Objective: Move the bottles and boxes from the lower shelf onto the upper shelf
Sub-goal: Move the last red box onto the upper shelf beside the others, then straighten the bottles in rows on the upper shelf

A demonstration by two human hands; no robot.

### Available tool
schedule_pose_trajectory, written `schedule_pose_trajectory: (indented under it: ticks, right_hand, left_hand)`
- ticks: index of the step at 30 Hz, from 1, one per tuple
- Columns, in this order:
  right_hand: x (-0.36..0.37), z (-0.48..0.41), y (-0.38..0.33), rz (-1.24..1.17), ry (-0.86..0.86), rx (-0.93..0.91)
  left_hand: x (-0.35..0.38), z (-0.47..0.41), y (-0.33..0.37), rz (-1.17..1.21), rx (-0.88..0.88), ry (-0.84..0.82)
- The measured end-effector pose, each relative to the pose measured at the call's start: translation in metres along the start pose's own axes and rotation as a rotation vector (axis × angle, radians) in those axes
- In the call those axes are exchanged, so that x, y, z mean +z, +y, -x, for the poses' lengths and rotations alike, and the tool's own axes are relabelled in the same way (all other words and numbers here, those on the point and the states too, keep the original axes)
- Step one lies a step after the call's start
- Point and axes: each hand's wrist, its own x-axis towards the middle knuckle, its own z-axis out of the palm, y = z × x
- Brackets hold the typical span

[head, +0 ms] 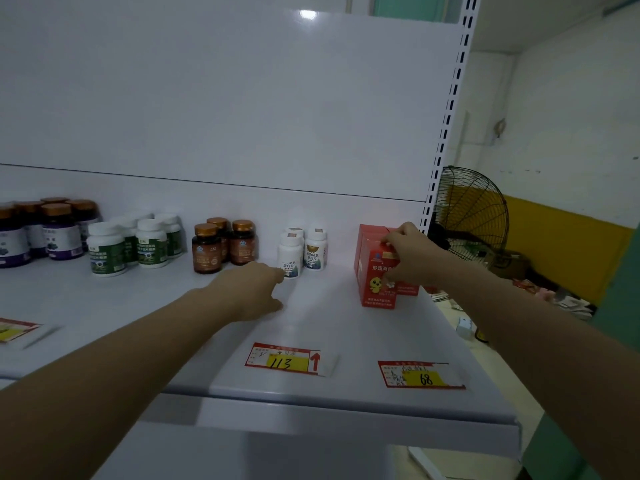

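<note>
On the white upper shelf [138, 306] stand groups of bottles: purple-label ones [59, 233] at far left, green-label ones [107, 249], brown ones [207, 249], and white ones [290, 254] in the middle. Red boxes [375, 271] stand at the right end. My right hand [412, 252] grips the top of the front red box, which rests on the shelf. My left hand [252, 289] lies low over the shelf, fingertips touching the front white bottle, fingers apart and not closed around it. The lower shelf is hidden from view.
Price tags marked 113 [284, 360] and 68 [420, 375] lie on the shelf's front edge. A slotted upright [446, 126] bounds the shelf on the right. Behind it stands a black fan [471, 209], with clutter on the floor.
</note>
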Motion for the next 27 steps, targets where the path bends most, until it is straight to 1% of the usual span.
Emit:
schedule_pose_trajectory:
  ticks: [3,6,11,16,22,27]
  right_hand:
    - [-0.010,0.003,-0.008,0.044,0.005,0.004]
    - [-0.020,0.010,-0.025,0.084,0.018,-0.042]
    - [-0.028,0.031,-0.068,0.064,-0.007,-0.141]
    - [-0.029,0.060,-0.111,0.137,-0.047,-0.170]
    - [-0.024,0.090,-0.172,0.127,-0.089,-0.138]
    - [-0.016,0.112,-0.243,0.079,-0.101,-0.137]
  left_hand:
    - [-0.006,0.010,-0.004,-0.018,-0.032,0.007]
    - [-0.012,0.027,-0.013,-0.027,-0.077,0.013]
    - [-0.023,0.060,-0.033,-0.016,-0.140,0.033]
    - [-0.034,0.099,-0.058,-0.018,-0.146,0.055]
    - [-0.039,0.156,-0.111,0.011,-0.143,0.052]
    - [-0.037,0.211,-0.174,0.003,-0.154,0.035]
